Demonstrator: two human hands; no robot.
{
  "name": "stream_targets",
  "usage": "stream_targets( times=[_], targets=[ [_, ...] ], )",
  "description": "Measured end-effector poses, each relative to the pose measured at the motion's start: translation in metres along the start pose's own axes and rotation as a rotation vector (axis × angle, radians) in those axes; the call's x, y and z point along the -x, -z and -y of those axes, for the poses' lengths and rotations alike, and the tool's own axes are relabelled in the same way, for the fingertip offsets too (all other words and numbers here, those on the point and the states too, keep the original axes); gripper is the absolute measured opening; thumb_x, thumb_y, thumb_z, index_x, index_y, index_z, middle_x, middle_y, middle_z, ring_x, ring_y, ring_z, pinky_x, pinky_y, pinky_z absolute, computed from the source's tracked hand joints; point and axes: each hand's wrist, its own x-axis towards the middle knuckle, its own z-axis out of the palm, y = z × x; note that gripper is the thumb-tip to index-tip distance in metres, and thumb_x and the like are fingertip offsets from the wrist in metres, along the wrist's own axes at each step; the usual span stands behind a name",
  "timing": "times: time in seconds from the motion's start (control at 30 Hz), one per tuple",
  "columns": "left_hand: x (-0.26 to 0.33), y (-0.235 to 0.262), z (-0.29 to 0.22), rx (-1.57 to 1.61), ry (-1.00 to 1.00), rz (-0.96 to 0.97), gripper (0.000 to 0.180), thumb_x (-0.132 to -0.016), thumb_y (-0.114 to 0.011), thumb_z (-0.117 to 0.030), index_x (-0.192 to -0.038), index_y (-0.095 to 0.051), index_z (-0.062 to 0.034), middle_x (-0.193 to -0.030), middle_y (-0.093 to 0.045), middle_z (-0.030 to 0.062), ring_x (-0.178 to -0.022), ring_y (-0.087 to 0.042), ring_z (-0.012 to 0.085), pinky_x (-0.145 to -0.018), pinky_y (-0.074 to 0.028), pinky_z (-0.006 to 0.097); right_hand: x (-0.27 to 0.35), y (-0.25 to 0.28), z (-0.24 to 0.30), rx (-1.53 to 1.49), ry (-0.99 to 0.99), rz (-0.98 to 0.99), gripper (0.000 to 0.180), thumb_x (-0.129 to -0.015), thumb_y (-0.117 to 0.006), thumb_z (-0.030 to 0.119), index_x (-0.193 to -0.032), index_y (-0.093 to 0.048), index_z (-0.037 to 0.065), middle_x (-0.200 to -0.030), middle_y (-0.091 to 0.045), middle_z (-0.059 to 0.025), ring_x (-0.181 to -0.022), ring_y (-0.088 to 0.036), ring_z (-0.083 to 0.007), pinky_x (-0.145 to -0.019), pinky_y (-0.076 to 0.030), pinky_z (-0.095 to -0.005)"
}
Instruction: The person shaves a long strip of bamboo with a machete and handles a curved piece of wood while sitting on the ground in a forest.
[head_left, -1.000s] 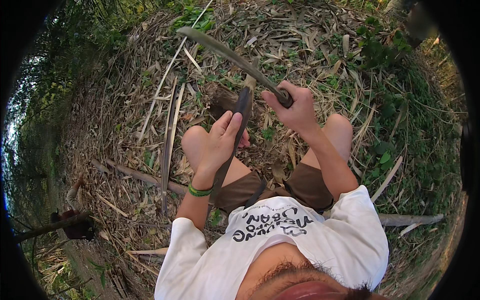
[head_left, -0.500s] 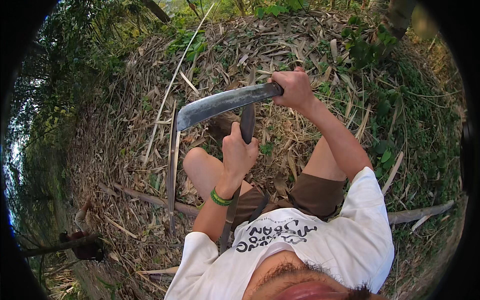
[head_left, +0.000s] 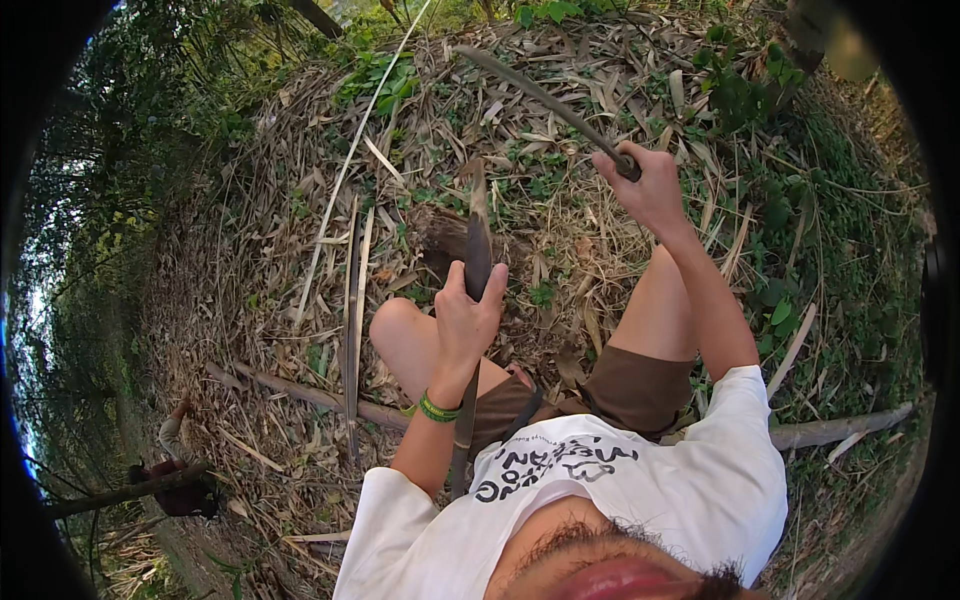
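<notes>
My right hand (head_left: 652, 192) is closed round the grip end of a machete (head_left: 535, 95). Its long blade points up and to the left, seen nearly edge-on, apart from everything else. My left hand (head_left: 470, 310) grips a dark, flat strip that looks like split bamboo (head_left: 478, 240), thumb and forefinger on either side. The strip stands up from the fist with a paler upper end, and its lower part runs down past my wrist to my shirt. Just beyond the left hand, a short wooden stump (head_left: 440, 237) sits in the leaf litter, partly behind the strip.
Split strips (head_left: 356, 300) lie left of my knee, and a long pale strip (head_left: 350, 160) stretches away beyond them. A pole (head_left: 320, 397) lies across the ground left of my legs. At far left another person (head_left: 180, 485) is partly hidden by a branch. Green plants (head_left: 800, 230) border the right.
The machete has swung up and away, its blade turning from broadside to nearly edge-on. My right hand has shifted slightly right and nearer. The left hand's strip now stands more upright.
</notes>
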Motion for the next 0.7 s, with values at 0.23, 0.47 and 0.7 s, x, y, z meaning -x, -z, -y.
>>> stream_targets(
  times=[0.23,0.47,0.7],
  targets=[
    [0.000,-0.017,-0.021,0.040,0.000,-0.010,0.037,-0.093,-0.075,-0.025,-0.081,-0.050,-0.0012,-0.059,-0.055,0.0036,-0.052,-0.048,0.0066,-0.046,-0.037,0.028,0.025,-0.044,0.049,0.058,0.428,0.017,0.017,-0.072,-0.076,0.020,-0.074,-0.063,0.008,-0.060,-0.060,-0.0086,-0.055,-0.061,-0.0293,-0.050,-0.043,-0.0406],
    [0.002,-0.012,-0.002,0.018,-0.143,0.036,0.020,-0.089,-0.066,-0.005,-0.084,-0.047,-0.0005,-0.055,-0.049,0.0032,-0.050,-0.046,0.0060,-0.044,-0.037,0.027,0.003,-0.060,0.034,0.096,0.530,-0.004,0.014,-0.068,-0.075,0.019,-0.075,-0.065,0.013,-0.064,-0.063,-0.0057,-0.059,-0.064,-0.0279,-0.055,-0.045,-0.0418],
    [0.054,0.005,0.001,0.034,-0.009,0.119,0.015,-0.084,-0.061,-0.001,-0.088,-0.046,-0.0011,-0.057,-0.040,0.0005,-0.050,-0.039,0.0074,-0.044,-0.031,0.029,-0.093,-0.003,-0.083,0.245,-0.350,-0.057,0.036,-0.090,-0.062,0.030,-0.064,-0.064,0.005,-0.047,-0.052,-0.0037,-0.043,-0.053,-0.0176,-0.044,-0.038,-0.0385]
  ],
)
